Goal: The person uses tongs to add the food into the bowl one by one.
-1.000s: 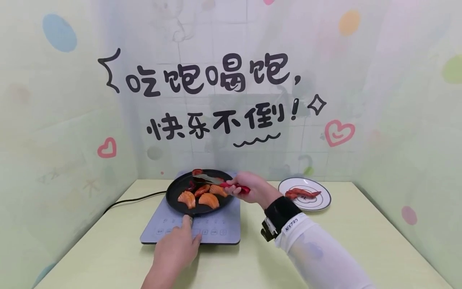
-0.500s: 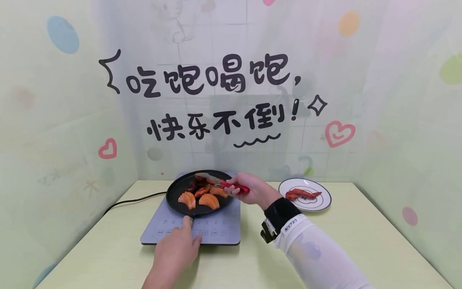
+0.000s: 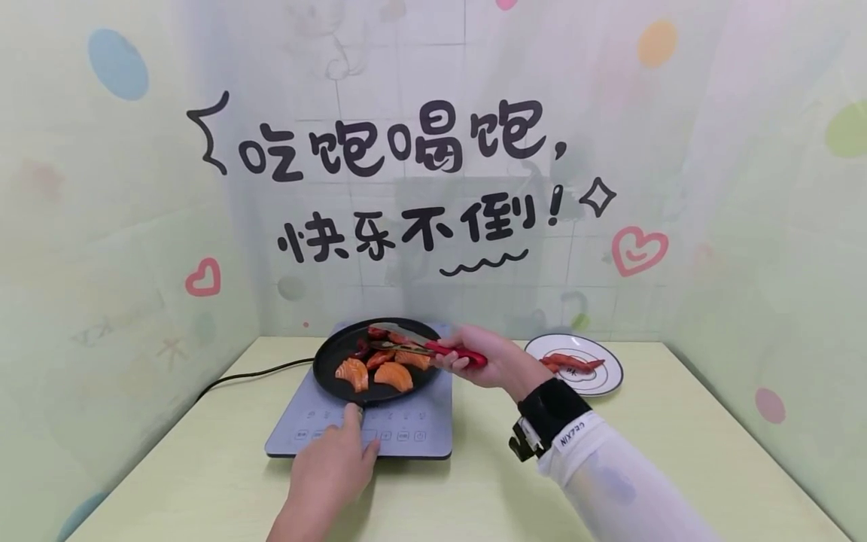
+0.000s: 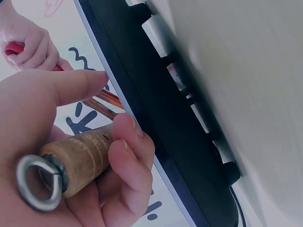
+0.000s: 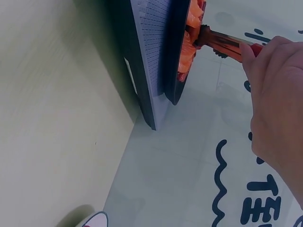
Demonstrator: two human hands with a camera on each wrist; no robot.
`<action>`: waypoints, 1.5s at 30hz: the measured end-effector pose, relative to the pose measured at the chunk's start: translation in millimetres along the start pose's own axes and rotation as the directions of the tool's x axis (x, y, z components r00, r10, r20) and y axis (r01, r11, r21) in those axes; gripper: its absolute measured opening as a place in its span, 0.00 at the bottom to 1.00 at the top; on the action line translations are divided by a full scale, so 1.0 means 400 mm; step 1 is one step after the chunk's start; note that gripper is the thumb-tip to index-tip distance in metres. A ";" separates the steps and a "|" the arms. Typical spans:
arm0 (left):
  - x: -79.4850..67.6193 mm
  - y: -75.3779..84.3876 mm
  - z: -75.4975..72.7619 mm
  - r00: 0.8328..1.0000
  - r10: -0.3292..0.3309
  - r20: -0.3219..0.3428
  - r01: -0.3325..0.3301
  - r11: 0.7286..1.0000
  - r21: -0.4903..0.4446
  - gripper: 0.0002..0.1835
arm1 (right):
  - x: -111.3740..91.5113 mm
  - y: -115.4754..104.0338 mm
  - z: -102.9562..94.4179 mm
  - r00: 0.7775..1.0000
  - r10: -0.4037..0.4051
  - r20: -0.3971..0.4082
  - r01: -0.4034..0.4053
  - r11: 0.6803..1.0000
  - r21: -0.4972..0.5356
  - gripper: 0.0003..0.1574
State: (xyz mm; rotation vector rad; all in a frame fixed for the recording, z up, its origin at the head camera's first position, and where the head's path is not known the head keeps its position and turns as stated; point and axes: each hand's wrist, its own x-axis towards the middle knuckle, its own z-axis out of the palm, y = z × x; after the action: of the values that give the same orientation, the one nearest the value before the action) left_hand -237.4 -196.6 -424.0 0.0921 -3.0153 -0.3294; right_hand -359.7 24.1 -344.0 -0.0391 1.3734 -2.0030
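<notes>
My left hand [image 3: 332, 467] holds the wooden handle [image 4: 83, 158] of a black frying pan [image 3: 327, 374]; a metal ring hangs at the handle's end in the left wrist view. My right hand [image 3: 484, 357] grips red-handled tongs [image 3: 408, 336] over the pan. Their tips reach reddish food [image 3: 379, 331] at its far side; whether they pinch a piece is hard to tell. Orange salmon pieces [image 3: 393, 377] with pale stripes lie nearer the front, beside darker red pieces.
Under the pan is a flat induction cooker [image 3: 291, 429], with a black cord [image 3: 257, 371] running left. To the right stands a white plate [image 3: 609, 385] bearing reddish strips [image 3: 576, 365]. Printed walls [image 3: 433, 293] enclose the table's back and sides.
The right hand has shifted slightly right and toward me with the tongs, whose two arms now show more apart. The left hand stays on the pan handle.
</notes>
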 end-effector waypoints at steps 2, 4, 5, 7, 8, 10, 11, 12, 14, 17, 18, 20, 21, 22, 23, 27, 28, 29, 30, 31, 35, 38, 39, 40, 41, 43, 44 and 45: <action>0.000 0.001 0.001 1.000 -0.004 0.006 0.004 1.000 -0.002 0.35 | -0.016 0.008 -0.012 1.000 -0.004 0.020 0.004 1.000 0.005 0.26; 0.001 0.001 0.002 1.000 -0.008 0.011 0.008 1.000 -0.002 0.35 | -0.036 0.015 -0.026 0.999 -0.009 0.039 0.009 1.000 0.007 0.25; 0.001 0.002 0.002 1.000 -0.010 0.013 0.010 1.000 -0.002 0.35 | -0.046 0.020 -0.034 0.999 -0.011 0.050 0.011 1.000 0.007 0.25; 0.002 0.002 0.003 1.000 -0.012 0.016 0.012 1.000 -0.001 0.35 | -0.069 0.028 -0.051 0.997 -0.011 0.072 0.010 1.000 0.005 0.25; 0.002 0.002 0.003 1.000 -0.011 0.014 0.011 1.000 0.000 0.35 | -0.081 0.032 -0.060 0.997 -0.010 0.081 0.010 1.000 -0.001 0.25; 0.002 0.002 0.002 1.000 -0.009 0.012 0.009 1.000 0.001 0.35 | -0.105 0.042 -0.076 0.995 -0.012 0.096 0.013 1.000 -0.015 0.25; 0.001 0.002 0.001 1.000 -0.007 0.007 0.007 1.000 0.002 0.35 | -0.116 0.048 -0.084 0.994 -0.011 0.104 0.013 1.000 -0.018 0.25; 0.000 0.001 0.001 1.000 -0.006 0.003 0.006 1.000 0.004 0.35 | -0.127 0.054 -0.092 0.994 -0.013 0.109 0.015 1.000 -0.023 0.24; -0.002 0.000 0.000 1.000 -0.003 -0.012 0.004 1.000 0.005 0.34 | -0.147 0.068 -0.106 0.993 -0.020 0.116 0.025 0.999 -0.038 0.24; -0.004 -0.002 -0.002 1.000 0.005 -0.026 -0.005 1.000 0.002 0.33 | -0.173 0.090 -0.124 0.992 -0.031 0.119 0.038 0.998 -0.058 0.25; -0.004 -0.003 -0.002 1.000 0.006 -0.028 -0.006 1.000 0.001 0.33 | -0.180 0.097 -0.130 0.992 -0.035 0.118 0.044 0.997 -0.069 0.26; -0.004 -0.004 -0.002 1.000 0.006 -0.025 -0.006 1.000 -0.003 0.33 | -0.194 0.109 -0.142 0.992 -0.046 0.114 0.056 0.995 -0.084 0.27; -0.004 -0.004 -0.001 1.000 0.006 -0.023 -0.006 1.000 -0.003 0.33 | -0.201 0.114 -0.148 0.992 -0.054 0.113 0.065 0.994 -0.093 0.27; -0.004 -0.005 0.000 1.000 0.004 -0.022 -0.004 1.000 -0.002 0.33 | -0.208 0.119 -0.153 0.991 -0.060 0.116 0.072 0.992 -0.100 0.27; -0.004 -0.005 0.000 1.000 0.003 -0.022 -0.003 1.000 -0.002 0.33 | -0.216 0.123 -0.158 0.991 -0.069 0.117 0.082 0.991 -0.108 0.26; -0.002 -0.005 0.003 1.000 0.005 -0.024 -0.005 1.000 -0.001 0.34 | -0.249 0.140 -0.179 0.988 -0.092 0.126 0.109 0.984 -0.138 0.26; -0.002 -0.005 0.003 1.000 0.006 -0.025 -0.006 1.000 -0.001 0.34 | -0.258 0.144 -0.184 0.988 -0.097 0.124 0.115 0.982 -0.148 0.26; -0.002 -0.005 0.003 1.000 0.006 -0.027 -0.006 1.000 0.000 0.34 | -0.267 0.148 -0.189 0.987 -0.103 0.121 0.122 0.980 -0.158 0.26; -0.001 -0.005 0.003 1.000 0.004 -0.028 -0.004 1.000 0.000 0.34 | -0.277 0.153 -0.194 0.987 -0.108 0.119 0.127 0.978 -0.167 0.27; -0.001 -0.004 0.004 1.000 0.006 -0.027 -0.006 1.000 -0.002 0.34 | -0.287 0.157 -0.199 0.987 -0.116 0.115 0.135 0.975 -0.178 0.27; -0.001 -0.004 0.004 0.999 0.004 -0.034 -0.004 1.000 0.004 0.34 | -0.328 0.172 -0.218 0.987 -0.136 0.088 0.152 0.965 -0.213 0.27; -0.001 -0.004 0.004 0.999 0.006 -0.036 -0.005 1.000 0.008 0.34 | -0.363 0.181 -0.231 0.987 -0.149 0.050 0.157 0.962 -0.226 0.25; 0.000 -0.003 0.004 0.999 0.007 -0.034 -0.007 1.000 0.007 0.34 | -0.375 0.184 -0.236 0.987 -0.155 0.037 0.160 0.962 -0.222 0.24; 0.000 -0.004 0.004 1.000 0.005 -0.031 -0.005 1.000 0.006 0.34 | -0.386 0.186 -0.242 0.987 -0.160 0.020 0.160 0.963 -0.218 0.23; 0.000 -0.005 0.004 1.000 0.004 -0.028 -0.004 1.000 0.005 0.34 | -0.398 0.188 -0.249 0.986 -0.167 0.007 0.165 0.963 -0.214 0.22; 0.001 -0.006 0.004 1.000 -0.001 -0.022 0.001 1.000 0.002 0.34 | -0.422 0.190 -0.265 0.983 -0.182 -0.008 0.177 0.963 -0.202 0.20; 0.001 -0.006 0.004 1.000 -0.003 -0.018 0.003 1.000 -0.001 0.34 | -0.434 0.190 -0.274 0.982 -0.187 -0.016 0.181 0.965 -0.190 0.19; 0.001 -0.006 0.003 1.000 -0.005 -0.017 0.005 1.000 -0.002 0.34 | -0.444 0.189 -0.283 0.982 -0.190 -0.021 0.184 0.967 -0.178 0.19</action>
State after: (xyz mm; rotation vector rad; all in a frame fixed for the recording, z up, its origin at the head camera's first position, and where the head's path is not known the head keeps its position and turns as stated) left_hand -237.6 -198.8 -425.4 0.1013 -2.9983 -0.3305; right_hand -230.2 199.5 -394.6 -0.2189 1.6196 -2.0376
